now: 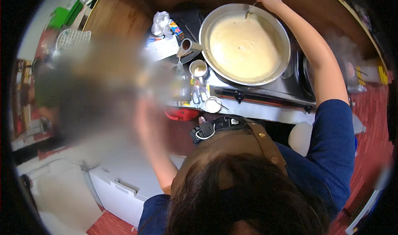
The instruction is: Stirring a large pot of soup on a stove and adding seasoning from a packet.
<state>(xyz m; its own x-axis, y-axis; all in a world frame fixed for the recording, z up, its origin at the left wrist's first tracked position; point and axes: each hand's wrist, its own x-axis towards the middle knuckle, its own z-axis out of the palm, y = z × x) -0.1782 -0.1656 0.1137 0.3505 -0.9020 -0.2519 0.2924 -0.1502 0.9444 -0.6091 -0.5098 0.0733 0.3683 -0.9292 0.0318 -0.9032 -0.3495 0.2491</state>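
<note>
A wide metal pan [284, 65] of creamy pale liquid [244, 50] sits on a gas stove [258, 95]. At its far rim my right hand [270, 0] grips the thin handle of a metal ladle or spoon [248, 15], whose lower end dips into the liquid. My left arm [152, 145] reaches forward on the left. A heavy blur covers my left hand [145, 103], so its fingers and anything in them are hidden. Nearest to it on the counter are a cup with pale residue [198, 68] and a pair of scissors [196, 96].
A small white bowl [212, 105] with a spoon sits at the counter's front edge. A red container [182, 114] is below it. Left of the pan lie a written sheet [164, 48] and a plastic bag [161, 23]. Steam rises at right. A white appliance [124, 185] stands behind, left.
</note>
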